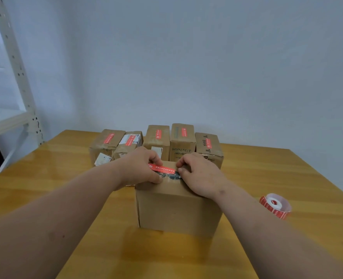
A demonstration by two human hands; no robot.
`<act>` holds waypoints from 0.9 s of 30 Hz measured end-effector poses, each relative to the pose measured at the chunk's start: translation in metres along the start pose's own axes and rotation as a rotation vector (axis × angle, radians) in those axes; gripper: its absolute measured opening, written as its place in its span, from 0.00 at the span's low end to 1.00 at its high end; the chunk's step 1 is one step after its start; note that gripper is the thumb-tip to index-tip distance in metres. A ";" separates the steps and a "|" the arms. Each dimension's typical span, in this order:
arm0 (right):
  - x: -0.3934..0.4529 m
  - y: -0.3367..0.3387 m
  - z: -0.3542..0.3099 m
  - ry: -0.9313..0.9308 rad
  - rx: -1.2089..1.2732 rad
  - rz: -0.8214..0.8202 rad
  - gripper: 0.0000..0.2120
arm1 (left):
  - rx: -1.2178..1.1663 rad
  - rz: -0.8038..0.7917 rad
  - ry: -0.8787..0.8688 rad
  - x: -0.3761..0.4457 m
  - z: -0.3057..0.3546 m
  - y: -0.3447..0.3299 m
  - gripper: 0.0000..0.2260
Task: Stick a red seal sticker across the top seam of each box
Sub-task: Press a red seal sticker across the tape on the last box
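Both forearms filled the foreground, reaching in over the near box [178, 206], which stood closest to the person on the wooden table [52, 178]. On the left, the left hand [141, 170] pinched one end of the red seal sticker [163, 169], fingers curled down onto the box top. Sticker in the middle, stretched flat just above the dark taped seam [169, 176], seemingly lying along it, not across. Over to the right, the right hand [197, 174] pinched the other end, fingertips curled tight. To land this well, I judged the strip wanted turning so it bridged both flaps, kept taut, lowered centre first, then smoothed outward toward each hand so no bubble or crease got trapped.

Behind, from left to right, five sealed boxes [160, 141] stood in a row, each already wearing a red strip on top, so this looked like the last one. Off at the right, well apart from the box, the sticker roll [275, 206] lay on its side.

Glossy yellow-brown wood, that tabletop, catching reflections. A white metal shelf frame [15, 73] stood at the far left against a plain pale wall [207, 57].
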State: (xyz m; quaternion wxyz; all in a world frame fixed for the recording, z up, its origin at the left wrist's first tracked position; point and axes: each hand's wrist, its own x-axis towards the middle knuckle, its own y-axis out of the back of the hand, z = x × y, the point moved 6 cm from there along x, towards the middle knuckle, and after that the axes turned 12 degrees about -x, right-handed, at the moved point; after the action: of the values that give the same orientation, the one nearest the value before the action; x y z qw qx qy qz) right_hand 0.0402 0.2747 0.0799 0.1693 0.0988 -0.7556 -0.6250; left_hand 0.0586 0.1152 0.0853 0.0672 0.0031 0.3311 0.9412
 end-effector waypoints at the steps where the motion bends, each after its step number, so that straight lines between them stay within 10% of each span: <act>1: 0.000 0.000 0.000 -0.003 -0.005 0.001 0.08 | 0.014 0.002 -0.003 0.000 0.001 0.000 0.16; 27: -0.007 0.001 -0.005 -0.017 -0.039 0.048 0.10 | 0.096 0.270 0.036 -0.006 -0.016 0.025 0.10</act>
State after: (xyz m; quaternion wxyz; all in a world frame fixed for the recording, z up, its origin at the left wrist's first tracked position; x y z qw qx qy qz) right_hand 0.0484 0.2724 0.0805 0.1797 0.0717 -0.7467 -0.6364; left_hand 0.0606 0.0854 0.0885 -0.0664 0.0341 0.3733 0.9247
